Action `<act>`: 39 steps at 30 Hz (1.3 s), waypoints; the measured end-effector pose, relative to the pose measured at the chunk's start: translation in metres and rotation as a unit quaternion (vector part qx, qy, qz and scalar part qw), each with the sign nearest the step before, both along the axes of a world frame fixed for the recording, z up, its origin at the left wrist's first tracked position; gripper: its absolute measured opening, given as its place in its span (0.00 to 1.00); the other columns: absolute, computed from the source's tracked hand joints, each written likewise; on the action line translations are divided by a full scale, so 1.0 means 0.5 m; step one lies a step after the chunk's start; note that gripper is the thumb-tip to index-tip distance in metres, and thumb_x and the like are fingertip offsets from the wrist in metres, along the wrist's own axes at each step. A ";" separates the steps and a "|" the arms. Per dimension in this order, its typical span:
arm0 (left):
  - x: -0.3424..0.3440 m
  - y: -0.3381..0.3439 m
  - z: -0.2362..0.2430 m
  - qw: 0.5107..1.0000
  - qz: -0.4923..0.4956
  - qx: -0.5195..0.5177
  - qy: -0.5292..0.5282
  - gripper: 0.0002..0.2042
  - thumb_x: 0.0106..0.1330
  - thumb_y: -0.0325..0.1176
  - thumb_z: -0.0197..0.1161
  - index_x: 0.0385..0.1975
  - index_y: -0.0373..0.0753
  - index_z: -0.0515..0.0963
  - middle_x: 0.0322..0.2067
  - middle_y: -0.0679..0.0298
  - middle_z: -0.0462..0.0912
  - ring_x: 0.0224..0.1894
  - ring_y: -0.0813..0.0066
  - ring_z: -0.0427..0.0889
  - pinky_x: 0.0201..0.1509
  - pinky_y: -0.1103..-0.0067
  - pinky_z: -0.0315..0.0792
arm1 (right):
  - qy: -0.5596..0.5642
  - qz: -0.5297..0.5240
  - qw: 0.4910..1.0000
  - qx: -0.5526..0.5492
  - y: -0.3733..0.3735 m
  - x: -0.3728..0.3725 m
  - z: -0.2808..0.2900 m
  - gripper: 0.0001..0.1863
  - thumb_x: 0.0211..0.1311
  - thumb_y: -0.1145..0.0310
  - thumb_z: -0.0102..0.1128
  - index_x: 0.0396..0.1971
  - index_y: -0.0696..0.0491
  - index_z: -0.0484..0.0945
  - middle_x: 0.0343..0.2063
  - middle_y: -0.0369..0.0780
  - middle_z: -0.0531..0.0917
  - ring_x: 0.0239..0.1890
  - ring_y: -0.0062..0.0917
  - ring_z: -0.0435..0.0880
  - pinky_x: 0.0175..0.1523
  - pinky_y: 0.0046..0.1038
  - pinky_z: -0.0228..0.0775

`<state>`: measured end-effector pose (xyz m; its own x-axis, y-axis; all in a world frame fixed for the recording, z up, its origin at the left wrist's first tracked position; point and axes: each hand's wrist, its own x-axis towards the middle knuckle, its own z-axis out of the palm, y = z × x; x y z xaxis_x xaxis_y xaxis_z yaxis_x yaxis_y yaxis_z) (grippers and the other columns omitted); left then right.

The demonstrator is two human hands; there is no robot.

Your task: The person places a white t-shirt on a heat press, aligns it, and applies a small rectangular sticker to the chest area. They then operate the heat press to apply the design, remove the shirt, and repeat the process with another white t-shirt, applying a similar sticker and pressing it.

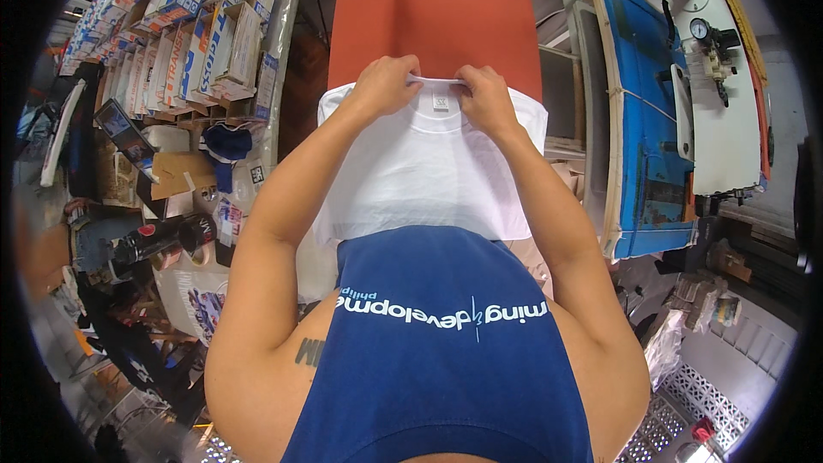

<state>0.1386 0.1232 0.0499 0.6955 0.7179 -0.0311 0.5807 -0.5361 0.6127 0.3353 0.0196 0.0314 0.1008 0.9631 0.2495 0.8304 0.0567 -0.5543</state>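
Observation:
A white T-shirt (411,167) lies partly over a flat orange-red board (437,26), its collar toward the far side and its lower part hanging near my body. My left hand (390,86) pinches the collar at its left side. At the collar's right side, my right hand (487,99) has its fingers closed on the fabric. Between the two hands the neckline is drawn fairly straight, and a small label (441,101) shows inside it. Both forearms reach forward over the shirt.
On the left, a rack (184,111) holds several narrow cardboard boxes, with a cluttered table below it carrying a dark blue cloth (225,150) and tape rolls (201,253). To the right stand a blue-covered panel (645,120) and a white machine part with a pressure gauge (700,29).

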 end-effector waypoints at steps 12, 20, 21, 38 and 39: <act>-0.002 -0.047 -0.022 0.983 -0.046 0.172 -0.037 0.07 0.56 0.33 0.72 0.30 0.41 0.81 0.55 0.61 0.78 0.64 0.59 0.70 0.68 0.56 0.59 | -0.119 -0.059 0.987 0.090 -0.055 -0.047 0.001 0.09 0.57 0.67 0.68 0.29 0.56 0.79 0.49 0.45 0.81 0.55 0.43 0.76 0.59 0.49 0.62; -0.062 -0.105 -0.029 0.989 -0.098 0.109 0.009 0.12 0.49 0.42 0.77 0.19 0.41 0.82 0.61 0.58 0.74 0.69 0.58 0.65 0.73 0.48 0.52 | -0.125 -0.021 0.992 0.008 -0.125 -0.045 -0.017 0.12 0.57 0.65 0.67 0.31 0.59 0.79 0.55 0.52 0.78 0.61 0.47 0.73 0.67 0.52 0.59; -0.060 -0.102 -0.039 0.989 -0.082 0.120 -0.021 0.12 0.49 0.42 0.77 0.20 0.42 0.83 0.61 0.58 0.74 0.69 0.58 0.65 0.73 0.47 0.52 | -0.140 -0.008 0.989 0.054 -0.120 -0.050 -0.024 0.11 0.56 0.67 0.67 0.31 0.59 0.78 0.54 0.52 0.78 0.59 0.47 0.74 0.66 0.50 0.61; -0.395 -0.160 -0.197 0.884 0.342 0.132 -0.291 0.05 0.56 0.30 0.63 0.30 0.36 0.82 0.34 0.52 0.83 0.42 0.51 0.82 0.48 0.64 0.76 | -0.209 0.004 0.978 0.019 -0.067 -0.168 -0.050 0.27 0.68 0.58 0.57 0.59 0.63 0.72 0.61 0.54 0.73 0.64 0.49 0.70 0.70 0.44 0.58; -0.452 -0.186 -0.222 0.869 0.417 0.072 -0.258 0.06 0.58 0.29 0.62 0.30 0.36 0.83 0.35 0.52 0.83 0.43 0.50 0.82 0.49 0.63 0.75 | -0.205 -0.003 0.978 0.034 -0.069 -0.171 -0.057 0.27 0.68 0.58 0.57 0.59 0.63 0.72 0.61 0.54 0.73 0.64 0.49 0.70 0.70 0.44 0.58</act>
